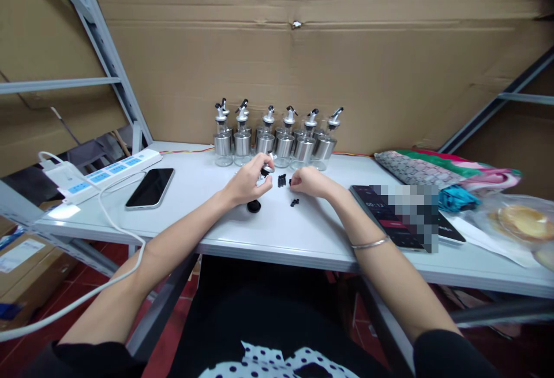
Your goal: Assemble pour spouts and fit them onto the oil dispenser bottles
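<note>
My left hand (251, 180) is closed around a small silver dispenser cap (267, 169) with a black part, held just above the white table (281, 234). My right hand (309, 182) rests on the table, fingertips pinched at small black pieces (282, 180). More black pieces (295, 202) lie in front of it, and a round black disc (253, 206) lies under my left wrist. Behind the hands stands a row of several glass and steel dispenser bottles (277, 141) with spouts.
A dark phone (150, 188) lies on the left, beside a white power strip (108, 173) with a trailing cable. On the right are a second phone (385, 216), folded patterned cloth (437, 167) and a plastic bag (519, 222). Cardboard lines the back wall.
</note>
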`<state>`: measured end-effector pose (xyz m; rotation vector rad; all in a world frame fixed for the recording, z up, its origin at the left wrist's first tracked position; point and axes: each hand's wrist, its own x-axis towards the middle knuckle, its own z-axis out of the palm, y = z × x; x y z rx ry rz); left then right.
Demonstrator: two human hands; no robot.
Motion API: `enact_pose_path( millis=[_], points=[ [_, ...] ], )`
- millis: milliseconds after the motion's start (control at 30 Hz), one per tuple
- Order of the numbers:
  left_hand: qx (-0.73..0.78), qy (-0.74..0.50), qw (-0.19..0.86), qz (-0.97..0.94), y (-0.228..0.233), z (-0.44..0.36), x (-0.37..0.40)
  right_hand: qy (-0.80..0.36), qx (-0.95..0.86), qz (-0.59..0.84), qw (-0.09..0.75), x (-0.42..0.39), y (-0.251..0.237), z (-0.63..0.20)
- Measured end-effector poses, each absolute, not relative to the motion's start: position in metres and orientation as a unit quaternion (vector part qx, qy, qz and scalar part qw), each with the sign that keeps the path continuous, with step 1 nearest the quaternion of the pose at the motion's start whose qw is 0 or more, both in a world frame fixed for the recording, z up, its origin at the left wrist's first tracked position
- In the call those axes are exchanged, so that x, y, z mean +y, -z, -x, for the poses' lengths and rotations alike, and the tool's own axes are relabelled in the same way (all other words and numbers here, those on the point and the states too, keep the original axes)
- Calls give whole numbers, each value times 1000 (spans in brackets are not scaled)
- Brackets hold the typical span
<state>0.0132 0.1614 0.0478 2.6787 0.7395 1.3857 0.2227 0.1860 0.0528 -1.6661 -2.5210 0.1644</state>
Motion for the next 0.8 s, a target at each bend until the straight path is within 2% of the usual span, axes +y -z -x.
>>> enact_pose_path(
  millis=[267,467,567,633,700,800],
  points=[
    [288,-480,28,-828,-44,-15,163,-30,-803,590,73,192,-48,-230],
    [314,-465,37,-827,-43,-15,163,-79,-764,637,57,193,-48,-233],
    [315,-456,49,-831,-43,-15,163,-85,-751,649,80,192,-50,-231],
    [310,-450,56,-835,-42,-15,163,-99,-738,648,160,190,-53,-228],
    [301,-444,60,-842,-42,-15,164,-138,-723,609,296,187,-58,-224],
    [288,-430,55,-854,-41,-15,164,-256,-692,487,468,180,-67,-216]
  ],
)
